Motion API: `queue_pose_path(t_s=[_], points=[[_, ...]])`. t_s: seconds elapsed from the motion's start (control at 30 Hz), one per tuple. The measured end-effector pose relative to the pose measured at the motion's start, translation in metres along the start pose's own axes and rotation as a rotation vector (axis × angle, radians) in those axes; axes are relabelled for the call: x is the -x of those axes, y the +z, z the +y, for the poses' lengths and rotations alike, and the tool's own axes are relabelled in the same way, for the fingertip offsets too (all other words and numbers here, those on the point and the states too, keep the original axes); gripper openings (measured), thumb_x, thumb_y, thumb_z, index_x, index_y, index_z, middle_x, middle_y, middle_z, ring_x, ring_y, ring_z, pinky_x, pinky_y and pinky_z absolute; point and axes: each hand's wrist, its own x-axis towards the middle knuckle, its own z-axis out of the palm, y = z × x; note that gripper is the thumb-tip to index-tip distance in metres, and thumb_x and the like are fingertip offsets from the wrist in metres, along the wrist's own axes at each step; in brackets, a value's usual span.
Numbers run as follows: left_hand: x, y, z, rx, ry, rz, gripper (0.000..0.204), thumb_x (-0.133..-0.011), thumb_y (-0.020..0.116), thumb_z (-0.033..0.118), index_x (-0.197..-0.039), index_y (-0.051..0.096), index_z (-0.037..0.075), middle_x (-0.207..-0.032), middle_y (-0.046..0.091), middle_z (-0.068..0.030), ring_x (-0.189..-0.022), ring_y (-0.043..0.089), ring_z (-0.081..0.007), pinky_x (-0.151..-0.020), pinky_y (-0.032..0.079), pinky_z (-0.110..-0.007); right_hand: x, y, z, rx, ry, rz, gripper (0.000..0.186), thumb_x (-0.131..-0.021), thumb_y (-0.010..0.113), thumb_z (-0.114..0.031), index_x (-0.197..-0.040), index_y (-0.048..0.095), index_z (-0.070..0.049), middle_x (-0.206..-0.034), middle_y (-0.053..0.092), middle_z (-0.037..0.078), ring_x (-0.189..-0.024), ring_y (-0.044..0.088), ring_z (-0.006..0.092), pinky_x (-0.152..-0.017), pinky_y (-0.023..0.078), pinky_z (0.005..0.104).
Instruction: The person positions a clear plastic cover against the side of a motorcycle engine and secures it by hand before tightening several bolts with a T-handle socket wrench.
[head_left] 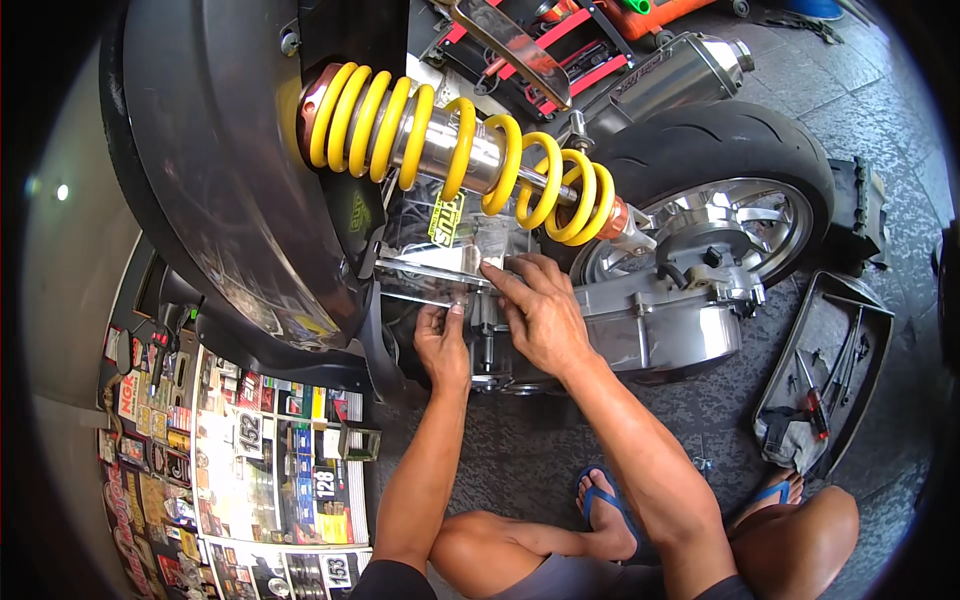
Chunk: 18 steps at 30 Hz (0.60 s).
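A clear plastic cover (425, 285) sits in the gap between the scooter's dark body panel (230, 150) and the silver engine case (650, 325). From below, my left hand (443, 348) pinches its lower edge between thumb and curled fingers. At its right end, my right hand (545, 318) bends round the corner, index finger along the edge and thumb underneath. Slanting just above both hands is a shock absorber with a yellow coil spring (460, 150). Part of the cover and the fingertips' contact points are hidden by glare and by the hands.
The rear wheel (720, 160) and a silver exhaust muffler (670, 80) lie beyond the engine case. A black tray (850, 400) with a screwdriver (815, 400) and other tools rests on the floor at right. A red tool cart (550, 50) stands behind; a sticker-covered display case (270, 470) is at lower left.
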Motion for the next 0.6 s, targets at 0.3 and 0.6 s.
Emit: queue_pose_path(t_s=[0.3,0.6], points=[[0.0003,0.0029,0.0037,0.035,0.013,0.017,0.026,-0.094,0.056,-0.005,-0.120,0.054,-0.004,-0.114,0.064,-0.0115,-0.104,0.061,-0.0157,-0.094,0.046,-0.029,-0.0003,-0.0006,-0.0001,-0.036,0.027,-0.034,0.048,-0.082,0.065,-0.002,-0.129,0.064,-0.013,-0.123,0.061,0.018,-0.121,0.052,0.0377,-0.104,0.043,0.0468],[0.0002,0.0005,0.0045,0.015,0.006,-0.014,0.030,-0.093,0.057,-0.004,-0.123,0.053,-0.005,-0.119,0.062,-0.0129,-0.109,0.060,-0.0177,-0.099,0.045,-0.030,0.0001,-0.0006,0.0009,-0.058,0.026,-0.021,0.047,-0.081,0.066,-0.002,-0.127,0.065,-0.012,-0.119,0.062,0.019,-0.117,0.054,0.0364,-0.101,0.044,0.0467]])
